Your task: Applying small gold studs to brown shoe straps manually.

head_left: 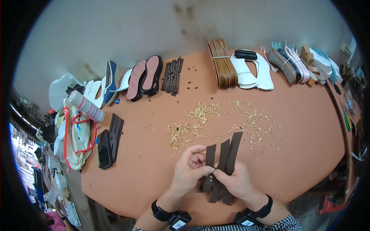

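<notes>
Both my hands hold a dark brown strappy shoe upper [220, 187] upright over the near part of the table, its long strips pointing away from me. My left hand [189, 169] pinches its left strip between thumb and fingers, and a few small shiny studs show on that strip just below the thumb. My right hand [237, 181] is closed around the right-hand strips, its thumb meeting the left one at the middle. Beyond my hands, many small gold studs [202, 112] lie scattered in loose patches across the tabletop.
The brown table [308, 131] carries a studded strap piece [172, 77], pink-topped soles [152, 73], a bundle of tan strips [222, 63], white cut pieces [264, 73] and shoes at the back. At left are a phone [104, 150], dark straps [115, 131] and a red-handled bag [79, 142].
</notes>
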Demonstrator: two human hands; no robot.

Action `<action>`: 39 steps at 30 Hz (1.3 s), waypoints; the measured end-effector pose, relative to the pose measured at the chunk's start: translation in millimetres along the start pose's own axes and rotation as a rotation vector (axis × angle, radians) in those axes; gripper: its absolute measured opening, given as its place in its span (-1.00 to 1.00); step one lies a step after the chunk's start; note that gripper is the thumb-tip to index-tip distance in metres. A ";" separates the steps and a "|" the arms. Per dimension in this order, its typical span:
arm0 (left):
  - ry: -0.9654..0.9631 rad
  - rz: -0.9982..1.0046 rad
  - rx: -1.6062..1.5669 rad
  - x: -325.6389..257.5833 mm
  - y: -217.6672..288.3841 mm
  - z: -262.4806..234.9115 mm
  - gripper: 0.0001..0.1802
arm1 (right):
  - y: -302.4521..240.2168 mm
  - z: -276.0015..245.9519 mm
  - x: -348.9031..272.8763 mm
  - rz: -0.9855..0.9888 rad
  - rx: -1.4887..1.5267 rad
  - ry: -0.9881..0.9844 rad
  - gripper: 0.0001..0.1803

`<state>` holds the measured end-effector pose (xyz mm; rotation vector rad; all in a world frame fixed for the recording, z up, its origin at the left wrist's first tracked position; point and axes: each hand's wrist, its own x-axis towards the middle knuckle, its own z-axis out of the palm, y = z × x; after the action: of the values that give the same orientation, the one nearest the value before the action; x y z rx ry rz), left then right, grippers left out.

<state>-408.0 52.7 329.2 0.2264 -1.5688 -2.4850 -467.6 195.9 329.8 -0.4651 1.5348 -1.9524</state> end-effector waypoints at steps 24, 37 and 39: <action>0.074 0.081 0.024 -6.0 -9.0 2.5 -0.67 | 5.6 3.0 -5.5 -0.037 -0.079 0.052 -0.88; 0.103 0.048 -0.052 -6.6 -4.9 4.4 -0.68 | 8.0 2.7 -5.9 -0.079 -0.154 -0.003 -0.85; 0.055 0.059 -0.080 -5.8 -4.2 2.1 -0.70 | 6.8 3.3 -5.1 -0.132 -0.219 0.003 -0.84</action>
<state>-403.2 57.7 326.4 0.2307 -1.4315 -2.4687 -460.1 195.9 324.6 -0.6711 1.7690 -1.8900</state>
